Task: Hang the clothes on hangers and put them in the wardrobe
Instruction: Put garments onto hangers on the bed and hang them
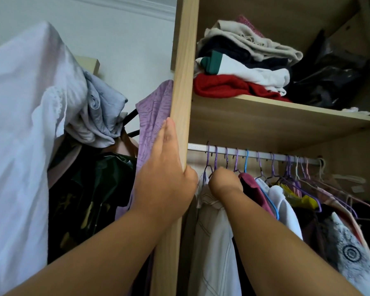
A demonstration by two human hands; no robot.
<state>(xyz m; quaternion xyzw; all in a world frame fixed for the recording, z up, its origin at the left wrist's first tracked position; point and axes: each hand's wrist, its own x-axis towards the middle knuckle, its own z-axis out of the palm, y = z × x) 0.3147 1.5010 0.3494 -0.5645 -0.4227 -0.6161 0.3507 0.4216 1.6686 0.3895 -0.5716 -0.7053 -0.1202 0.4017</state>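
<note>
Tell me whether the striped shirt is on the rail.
Apparently on: the striped shirt hangs beneath a purple hook looped over the rail, right hand gripping at its collar.

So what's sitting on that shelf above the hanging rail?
On the shelf: a stack of folded clothes, with a red knit at the bottom and a beige garment on top, beside a black bag. Anything behind them is hidden.
</note>
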